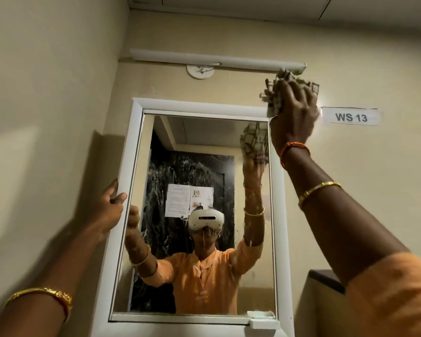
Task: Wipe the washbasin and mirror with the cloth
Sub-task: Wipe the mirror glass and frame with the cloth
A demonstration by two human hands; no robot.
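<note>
A white-framed mirror [199,181] hangs on the beige wall, its glass streaked with drips and smears. My right hand [294,117] is raised at the frame's top right corner, closed on a bunched checked cloth [277,93] that presses against the corner and the wall above it. My left hand [112,207] grips the frame's left edge about halfway up, thumb over the front. The glass reflects both raised arms and the cloth. The washbasin is out of view.
A white tube light fitting [216,59] runs along the wall just above the cloth. A "WS 13" label [350,117] sits right of the mirror. The side wall [46,93] stands close on the left. A dark ledge [326,280] juts out at lower right.
</note>
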